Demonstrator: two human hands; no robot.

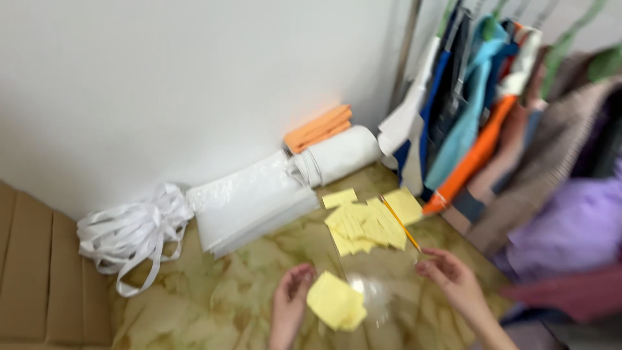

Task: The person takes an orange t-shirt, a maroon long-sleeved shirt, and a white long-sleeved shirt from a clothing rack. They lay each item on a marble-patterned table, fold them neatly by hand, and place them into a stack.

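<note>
Yellow paper stack [335, 302] touches left hand [289, 299] fingers [302, 275].

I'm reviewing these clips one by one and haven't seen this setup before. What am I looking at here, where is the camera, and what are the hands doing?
There is no machine here. One camera sits on a person's head and looks down at their two bare hands, and the picture is blurred. The left hand touches a small stack of yellow paper slips. The right hand is open, near a clear plastic bag; whether it grips the bag I cannot tell. On the marbled floor lie more loose yellow slips, a pencil, stacked white bags, a bundle of white straps and a white roll. Clothes hang at the right.
</note>
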